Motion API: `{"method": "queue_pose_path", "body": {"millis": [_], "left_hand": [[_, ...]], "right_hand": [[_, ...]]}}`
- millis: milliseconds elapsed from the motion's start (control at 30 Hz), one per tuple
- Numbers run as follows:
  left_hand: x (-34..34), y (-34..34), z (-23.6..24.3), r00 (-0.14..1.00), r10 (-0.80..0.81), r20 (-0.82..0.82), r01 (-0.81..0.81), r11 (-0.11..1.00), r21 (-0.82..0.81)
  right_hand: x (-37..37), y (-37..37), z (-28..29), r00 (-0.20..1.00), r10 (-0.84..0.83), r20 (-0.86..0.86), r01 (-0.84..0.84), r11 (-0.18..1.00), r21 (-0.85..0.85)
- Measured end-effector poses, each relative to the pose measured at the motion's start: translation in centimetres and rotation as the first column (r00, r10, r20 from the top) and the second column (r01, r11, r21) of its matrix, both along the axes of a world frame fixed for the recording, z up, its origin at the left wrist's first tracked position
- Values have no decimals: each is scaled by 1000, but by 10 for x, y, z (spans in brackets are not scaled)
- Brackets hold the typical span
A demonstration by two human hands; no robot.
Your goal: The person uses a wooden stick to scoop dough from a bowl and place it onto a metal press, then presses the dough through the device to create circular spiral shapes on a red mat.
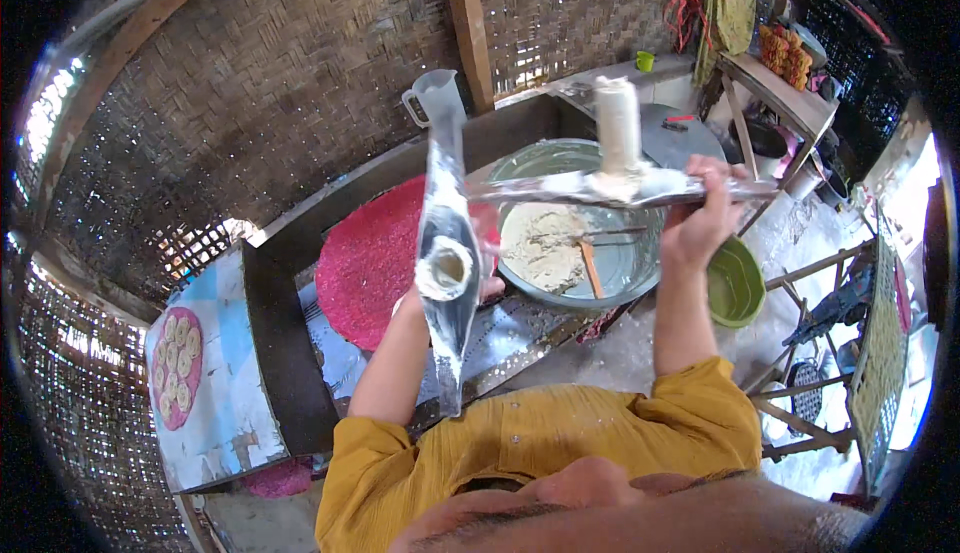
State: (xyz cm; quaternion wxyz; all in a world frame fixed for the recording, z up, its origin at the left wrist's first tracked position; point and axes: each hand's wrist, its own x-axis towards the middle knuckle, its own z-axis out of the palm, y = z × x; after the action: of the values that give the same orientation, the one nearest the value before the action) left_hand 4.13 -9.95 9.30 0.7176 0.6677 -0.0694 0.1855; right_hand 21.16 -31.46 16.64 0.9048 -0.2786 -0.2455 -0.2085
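Note:
My left hand (489, 253) is wrapped round a long, flour-smeared press body (447, 314) with a round opening in its middle; the press hides most of my palm. In my right hand (703, 215) is one end of a long bar (660, 187), with a thick, dough-coated plunger (618, 125) standing up from it. The bar's far end reaches close to the press body. Both pieces are held above a large grey-green basin (636, 294). Inside it lie pale dough (543, 244) and a wooden spatula (592, 271).
A pink round mat (375, 258) lies left of the basin. Behind it stands a translucent jug (438, 101). A green tub (735, 288) is at my right. Coiled dough pieces rest on a smaller pink mat (185, 414) at far left. A wooden bench (785, 93) stands back right.

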Motion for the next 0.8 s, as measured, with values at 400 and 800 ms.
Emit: {"method": "queue_pose_path", "body": {"millis": [400,800], "left_hand": [[-51,24,16,773,406,487,-156,866,-475],[-62,-28,-3,578,769,274,-765,627,-144]], "right_hand": [[74,39,-144,895,396,206,285,-153,-946],[189,42,-233,842,524,-125,360,-720,-593]]}}
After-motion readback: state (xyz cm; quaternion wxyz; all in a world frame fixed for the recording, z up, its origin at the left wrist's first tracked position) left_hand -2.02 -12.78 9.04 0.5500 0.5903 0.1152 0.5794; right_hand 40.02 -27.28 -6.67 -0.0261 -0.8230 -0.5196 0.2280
